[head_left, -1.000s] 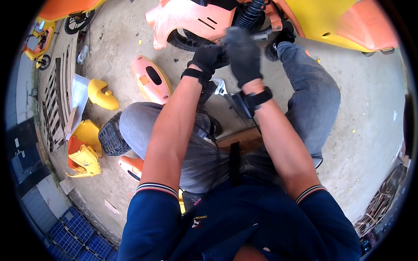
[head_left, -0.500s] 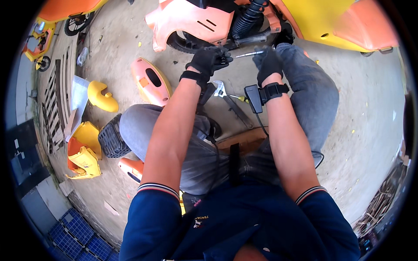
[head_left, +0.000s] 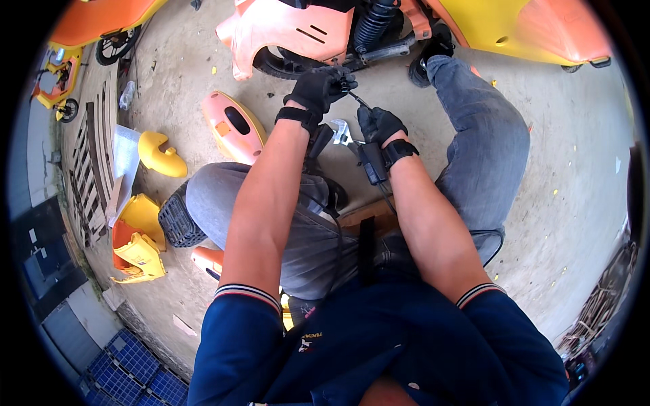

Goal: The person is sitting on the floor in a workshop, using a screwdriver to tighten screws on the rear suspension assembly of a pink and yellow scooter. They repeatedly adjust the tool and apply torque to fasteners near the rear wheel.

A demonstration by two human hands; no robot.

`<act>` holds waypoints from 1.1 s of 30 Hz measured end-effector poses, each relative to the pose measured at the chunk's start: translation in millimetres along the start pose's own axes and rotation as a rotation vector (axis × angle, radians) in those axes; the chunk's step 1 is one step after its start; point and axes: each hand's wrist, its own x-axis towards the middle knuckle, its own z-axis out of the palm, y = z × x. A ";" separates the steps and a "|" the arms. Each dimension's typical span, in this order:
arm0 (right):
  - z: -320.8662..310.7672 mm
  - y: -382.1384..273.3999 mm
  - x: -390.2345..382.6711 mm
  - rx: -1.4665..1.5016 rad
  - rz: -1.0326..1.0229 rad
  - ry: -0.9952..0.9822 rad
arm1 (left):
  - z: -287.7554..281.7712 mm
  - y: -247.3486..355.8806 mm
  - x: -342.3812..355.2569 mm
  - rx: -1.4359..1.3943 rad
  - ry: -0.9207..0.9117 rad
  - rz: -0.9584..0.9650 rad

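Both my hands wear black gloves and are raised close together in front of the orange scooter [head_left: 288, 34]. My left hand [head_left: 317, 88] has its fingers closed around one end of a thin dark rod-like piece [head_left: 359, 99]. Lower and to the right, my right hand [head_left: 380, 124] pinches the other end; whether the piece is stiff or a cable I cannot tell. An adjustable wrench [head_left: 341, 131] lies on the ground below the hands, partly hidden by my right wrist. The scooter's black shock absorber [head_left: 372, 27] stands just beyond my hands.
An orange plastic cover [head_left: 233, 126] lies left of my left arm. Further left are a curved yellow part [head_left: 161, 155], a broken-looking yellow and orange shell [head_left: 141, 252] and a black crate [head_left: 180, 220]. Another yellow and orange vehicle [head_left: 521, 30] stands at the upper right.
My right hand has come down and left, nearer my left hand. The piece between them, silvery and nearly level before, now slants down to the right and looks dark.
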 end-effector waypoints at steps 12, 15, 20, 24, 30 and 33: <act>32.2 16.5 16.7 0.233 -0.004 -0.177 | 1.5 -0.4 0.2 -0.759 -0.098 -0.410; 43.0 16.2 25.0 0.314 -0.034 -0.222 | -1.1 4.1 -0.4 -0.742 -0.113 -0.397; 41.1 6.5 23.4 0.421 -0.026 -0.266 | -7.0 24.3 6.9 -1.110 -0.016 -0.687; 18.2 -10.9 16.5 0.166 0.014 -0.112 | -3.6 6.2 -0.3 -0.705 -0.083 -0.405; 16.0 9.6 26.4 0.084 -0.143 0.149 | -8.5 10.7 2.6 0.071 -0.154 0.019; -2.1 17.9 30.2 0.109 -0.278 0.236 | -8.3 14.9 2.7 -0.053 -0.139 -0.068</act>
